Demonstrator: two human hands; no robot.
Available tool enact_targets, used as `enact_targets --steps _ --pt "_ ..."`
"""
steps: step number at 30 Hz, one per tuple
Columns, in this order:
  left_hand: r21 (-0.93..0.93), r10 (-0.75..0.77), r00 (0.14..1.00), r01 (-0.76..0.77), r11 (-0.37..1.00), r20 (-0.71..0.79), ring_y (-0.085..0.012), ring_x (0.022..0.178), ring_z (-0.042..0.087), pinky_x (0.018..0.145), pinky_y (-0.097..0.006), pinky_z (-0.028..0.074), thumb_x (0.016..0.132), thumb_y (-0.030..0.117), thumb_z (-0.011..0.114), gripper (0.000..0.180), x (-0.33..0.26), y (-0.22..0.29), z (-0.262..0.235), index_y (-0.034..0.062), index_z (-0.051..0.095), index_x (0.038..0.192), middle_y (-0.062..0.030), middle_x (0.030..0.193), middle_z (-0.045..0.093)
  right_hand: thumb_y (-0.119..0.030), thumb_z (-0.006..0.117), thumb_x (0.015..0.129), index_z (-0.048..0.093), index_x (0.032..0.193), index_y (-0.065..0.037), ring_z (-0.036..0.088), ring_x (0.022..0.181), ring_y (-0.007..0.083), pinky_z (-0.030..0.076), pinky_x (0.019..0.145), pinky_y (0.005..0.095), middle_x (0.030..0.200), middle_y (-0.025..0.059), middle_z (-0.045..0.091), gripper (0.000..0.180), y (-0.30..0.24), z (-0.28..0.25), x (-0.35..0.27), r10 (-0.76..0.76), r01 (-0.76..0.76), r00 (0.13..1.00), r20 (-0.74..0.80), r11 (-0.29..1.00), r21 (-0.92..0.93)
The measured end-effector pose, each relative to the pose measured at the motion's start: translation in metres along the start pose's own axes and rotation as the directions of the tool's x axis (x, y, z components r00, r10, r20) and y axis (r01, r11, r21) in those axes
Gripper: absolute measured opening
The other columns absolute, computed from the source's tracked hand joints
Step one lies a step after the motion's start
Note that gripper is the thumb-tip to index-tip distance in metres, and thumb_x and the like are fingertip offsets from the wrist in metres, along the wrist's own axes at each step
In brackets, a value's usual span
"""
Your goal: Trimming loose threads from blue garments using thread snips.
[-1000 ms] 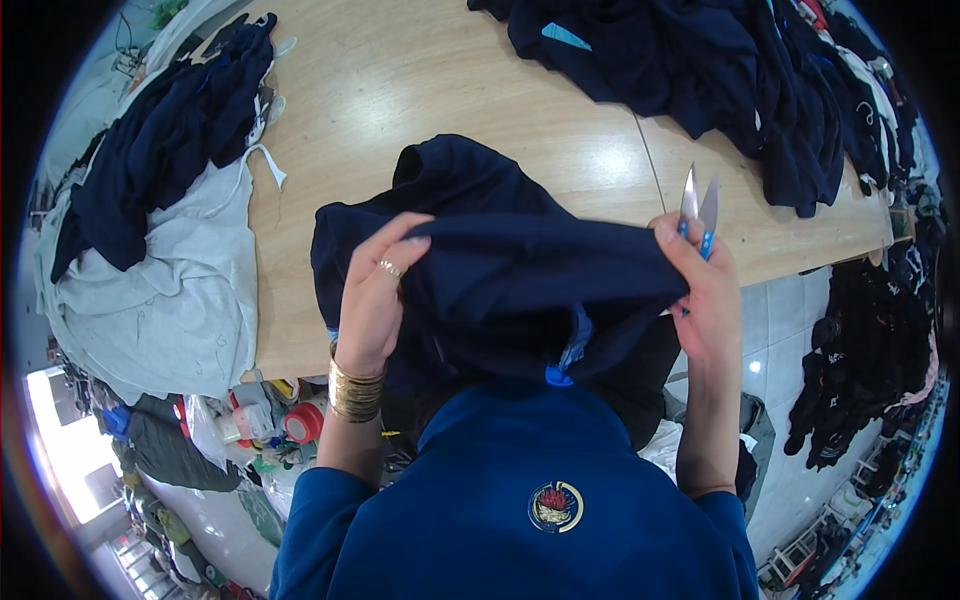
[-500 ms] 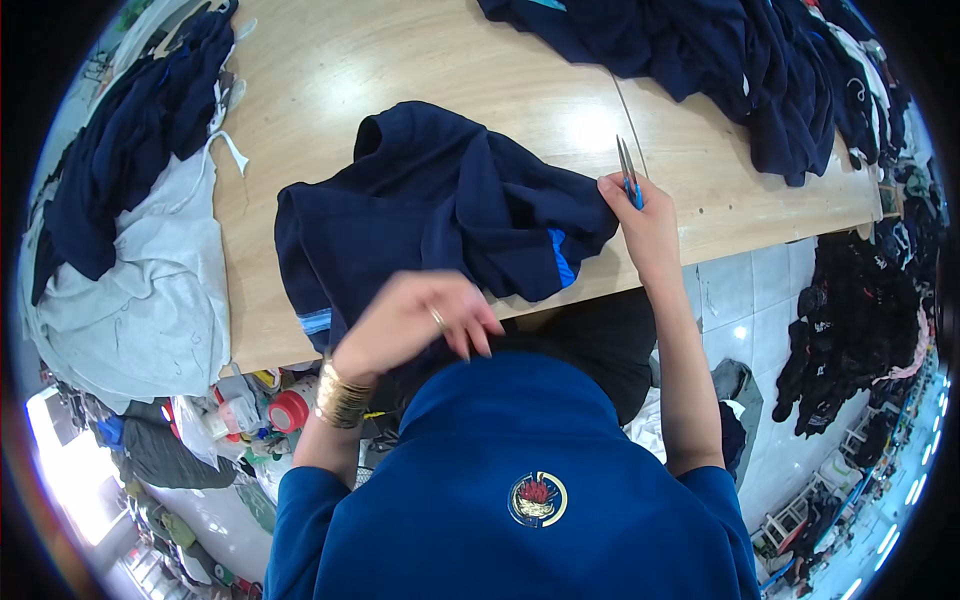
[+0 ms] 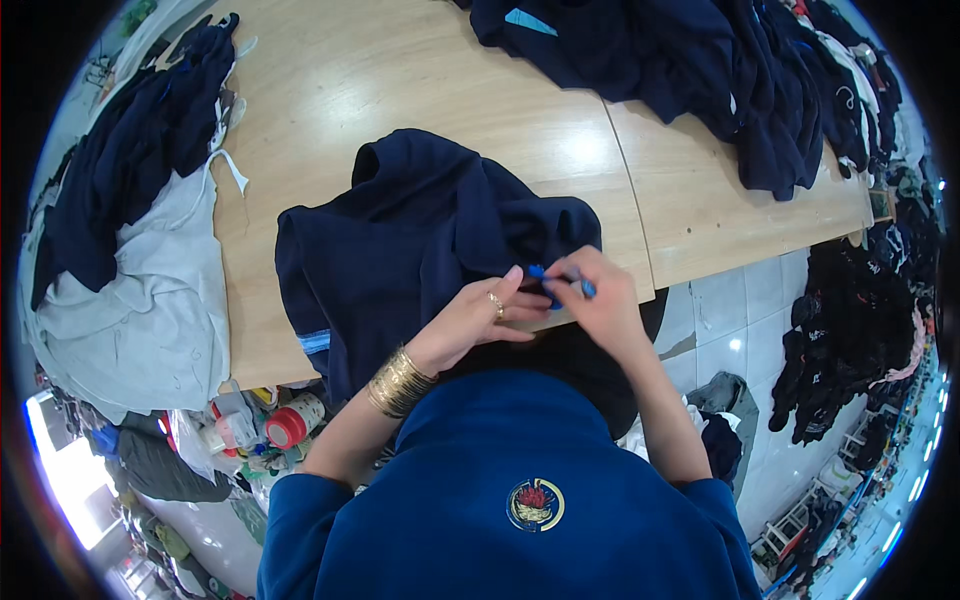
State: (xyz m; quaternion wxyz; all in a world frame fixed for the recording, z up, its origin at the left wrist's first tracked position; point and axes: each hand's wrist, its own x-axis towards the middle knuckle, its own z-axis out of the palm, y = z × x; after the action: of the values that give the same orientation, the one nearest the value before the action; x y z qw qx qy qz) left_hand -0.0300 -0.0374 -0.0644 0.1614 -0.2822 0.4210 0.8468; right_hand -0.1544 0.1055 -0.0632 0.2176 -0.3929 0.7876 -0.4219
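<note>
Nearest, our blue shirt fills the lower edge. We extend our left hand, bangles at the wrist, beside the garment's near edge; its fingers are spread, and we cannot tell whether they grip fabric. With our right hand we pinch blue trim narrowly between thumb and fingers; a blue handle shows among those fingers. The navy garment lies in front of us, at the near edge of the table. Grey cloth drapes the left side; dark clothes lie on the far right.
</note>
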Motion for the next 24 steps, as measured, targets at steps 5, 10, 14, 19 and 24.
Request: enact_targets --steps 5,10,14,19,24 --pt "-0.337 0.315 0.949 -0.306 0.890 -0.030 -0.0224 0.098 0.059 0.093 -0.038 0.044 0.097 0.034 0.034 0.044 0.000 0.007 0.012 -0.0035 0.054 0.109 -0.0157 0.106 0.060 0.005 0.066 0.067 0.061 0.089 -0.007 0.060 0.073 0.0206 0.046 0.060 0.0265 0.086 0.0076 0.058 0.026 -0.030 -0.003 -0.015 -0.207 0.191 0.966 -0.156 0.975 -0.114" --pt "-0.414 0.417 0.907 -0.399 0.818 -0.050 -0.0238 0.107 0.055 0.098 -0.043 0.039 0.098 0.034 0.028 0.048 -0.021 0.021 0.020 -0.0044 0.046 0.120 -0.0158 0.110 0.059 0.004 0.063 0.071 0.060 0.091 -0.005 0.061 0.068 0.0206 0.047 0.058 0.0264 0.080 0.0083 0.056 0.022 -0.028 -0.017 -0.016 -0.192 0.156 0.918 -0.347 0.979 -0.129" --pt "-0.386 0.465 0.885 -0.435 0.814 -0.016 -0.0263 0.108 0.054 0.098 -0.045 0.038 0.097 0.038 0.025 0.053 -0.030 0.019 0.021 -0.0047 0.045 0.122 -0.0176 0.113 0.058 0.001 0.064 0.076 0.062 0.085 -0.004 0.048 0.057 0.0094 0.037 0.051 0.0204 0.072 0.0036 0.055 0.010 -0.037 -0.018 -0.020 -0.037 0.083 0.901 -0.432 0.993 0.088" --pt "-0.344 0.474 0.881 -0.447 0.826 -0.008 -0.0298 0.108 0.054 0.099 -0.046 0.037 0.096 0.043 0.019 0.061 -0.036 0.017 0.022 -0.0066 0.044 0.122 -0.0205 0.113 0.057 0.000 0.062 0.080 0.062 0.087 -0.002 0.032 0.050 0.0017 0.027 0.047 0.0176 0.075 -0.0016 0.056 0.007 -0.041 -0.016 -0.021 0.011 0.096 0.906 -0.423 0.968 0.231" --pt "-0.361 0.476 0.880 -0.447 0.819 -0.010 -0.0298 0.108 0.054 0.098 -0.046 0.037 0.096 0.043 0.019 0.062 -0.039 0.014 0.022 -0.0073 0.044 0.121 -0.0210 0.113 0.057 -0.001 0.061 0.080 0.062 0.086 -0.001 0.033 0.051 0.0023 0.028 0.048 0.0177 0.072 -0.0017 0.055 0.006 -0.047 -0.017 -0.023 0.015 0.129 0.903 -0.429 0.944 0.304"
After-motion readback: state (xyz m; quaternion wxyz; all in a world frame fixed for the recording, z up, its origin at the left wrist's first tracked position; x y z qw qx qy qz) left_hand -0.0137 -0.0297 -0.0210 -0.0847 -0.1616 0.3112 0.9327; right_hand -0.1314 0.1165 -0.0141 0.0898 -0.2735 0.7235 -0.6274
